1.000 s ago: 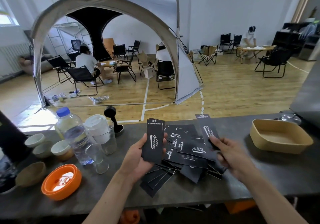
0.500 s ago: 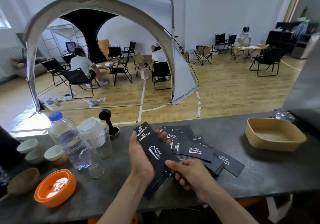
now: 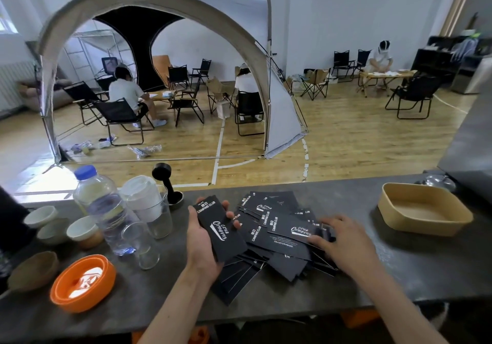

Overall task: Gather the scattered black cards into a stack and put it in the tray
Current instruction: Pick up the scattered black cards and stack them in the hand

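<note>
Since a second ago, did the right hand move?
Yes. The right hand swung back out toward the tan tray and now rests on the scattered cards, away from the left hand.

Bright daylight from left — glare on floor, fisheye bending edges, slight blur.

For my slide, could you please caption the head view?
Left hand holds gathered cards; right hand reaches the pile.

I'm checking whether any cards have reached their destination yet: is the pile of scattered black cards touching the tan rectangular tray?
Apart. The head view shows bare grey countertop between the scattered black cards and the tan rectangular tray.
</note>
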